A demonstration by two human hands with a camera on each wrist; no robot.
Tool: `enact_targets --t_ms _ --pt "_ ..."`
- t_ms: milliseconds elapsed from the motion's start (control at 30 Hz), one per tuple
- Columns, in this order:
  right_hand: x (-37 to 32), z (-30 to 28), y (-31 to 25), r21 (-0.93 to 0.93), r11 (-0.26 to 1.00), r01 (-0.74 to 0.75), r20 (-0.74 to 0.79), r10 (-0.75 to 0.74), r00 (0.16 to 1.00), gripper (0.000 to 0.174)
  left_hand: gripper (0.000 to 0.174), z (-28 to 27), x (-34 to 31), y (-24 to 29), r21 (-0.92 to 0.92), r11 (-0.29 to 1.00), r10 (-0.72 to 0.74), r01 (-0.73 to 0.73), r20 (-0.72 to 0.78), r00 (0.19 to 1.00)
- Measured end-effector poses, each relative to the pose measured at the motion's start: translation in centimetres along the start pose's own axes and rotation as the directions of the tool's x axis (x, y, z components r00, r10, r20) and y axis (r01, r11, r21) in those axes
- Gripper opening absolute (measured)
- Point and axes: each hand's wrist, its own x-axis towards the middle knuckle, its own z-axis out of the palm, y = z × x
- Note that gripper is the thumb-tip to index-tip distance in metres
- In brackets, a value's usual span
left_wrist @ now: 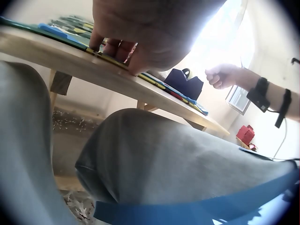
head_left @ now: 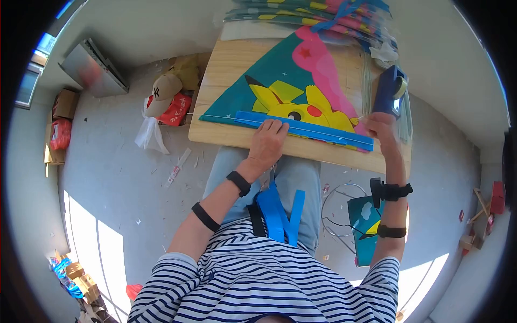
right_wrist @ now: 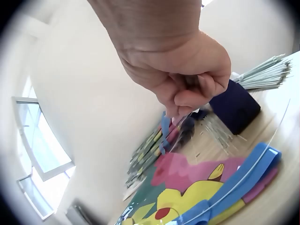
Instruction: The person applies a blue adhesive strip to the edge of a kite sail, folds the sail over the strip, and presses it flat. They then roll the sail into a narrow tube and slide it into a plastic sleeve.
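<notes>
A green and pink printed sheet (head_left: 237, 97) with a yellow character lies on the table, a blue strip (head_left: 328, 132) along its near edge. A thin white line runs along the strip. My left hand (head_left: 266, 145) presses its fingertips on the strip near its middle; in the left wrist view the left hand (left_wrist: 150, 35) is at the table edge. Above the strip's right end, beside the dark blue tape dispenser (head_left: 383, 91), is my right hand (head_left: 382, 128). Seen from the right wrist, the right hand (right_wrist: 173, 65) has curled fingers, with nothing visible in them.
Stacked printed pieces (head_left: 318, 16) lie at the table's far side. Thin pale rods (right_wrist: 267, 72) lie beside the dispenser. A cap (head_left: 166, 87) and red bag (head_left: 176, 110) are left of the table (head_left: 215, 132). Wire loops (head_left: 328, 215) lie on the floor at right.
</notes>
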Motion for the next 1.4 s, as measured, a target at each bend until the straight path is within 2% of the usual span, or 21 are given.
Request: enact_targets --t_ms 100,133,200,300,433,500,600,667,800,1133,1333,1400 --pt "0.8 6.8 -1.1 -0.129 0.992 -0.002 0.267 0.037 0.963 0.012 0.040 0.0 -0.2 0.0 -0.041 0.999 -0.021 0.021 0.004 1.000" --pt "1.2 8.7 -1.2 -0.126 0.992 -0.006 0.272 0.040 0.961 0.012 0.041 -0.1 -0.2 0.1 -0.039 0.999 -0.017 0.017 -0.001 1.000" --pt "2.0 11.6 -1.2 -0.266 0.961 0.070 0.454 0.061 0.889 0.011 0.042 -0.2 -0.2 0.1 -0.036 0.999 -0.019 0.018 -0.008 1.000" --pt "3.1 14.1 -0.8 -0.220 0.972 0.085 0.515 0.042 0.856 0.009 0.043 -0.2 -0.3 -0.1 -0.090 0.995 -0.046 0.043 -0.025 0.999" --pt "3.9 14.4 -1.0 -0.244 0.968 0.061 0.530 0.080 0.844 0.010 0.044 -0.4 -0.3 0.1 -0.100 0.993 -0.069 0.066 -0.022 0.997" --pt "4.2 14.5 -0.7 -0.410 0.907 0.100 0.451 0.106 0.886 0.013 0.043 -0.5 -0.2 0.1 -0.108 0.990 -0.089 0.087 -0.012 0.996" --pt "4.4 14.3 -0.5 -0.484 0.866 0.121 0.468 0.140 0.872 0.016 0.043 -0.7 -0.1 0.1 -0.130 0.984 -0.120 0.121 0.013 0.993" --pt "4.4 14.4 0.0 -0.506 0.854 0.121 0.449 0.141 0.882 0.016 0.045 -0.8 0.0 0.2 -0.139 0.988 -0.075 0.068 -0.047 0.996" --pt "4.5 14.6 0.3 -0.577 0.808 0.120 0.406 0.156 0.900 0.016 0.045 -0.9 -0.1 0.1 -0.120 0.991 -0.058 0.055 -0.024 0.998" --pt "5.0 15.3 0.5 -0.623 0.770 0.138 0.393 0.155 0.906 0.016 0.049 -0.6 -0.4 -0.1 -0.015 1.000 0.012 -0.012 0.007 1.000" --pt "4.7 15.5 1.0 -0.672 0.707 0.222 0.347 0.035 0.937 0.016 0.046 -0.4 -0.5 0.1 0.044 0.998 0.040 -0.041 0.027 0.999" --pt "4.6 15.2 0.2 -0.639 0.764 0.092 0.344 0.177 0.922 0.019 0.045 -0.5 -0.4 0.1 0.062 0.997 0.044 -0.046 0.034 0.998"
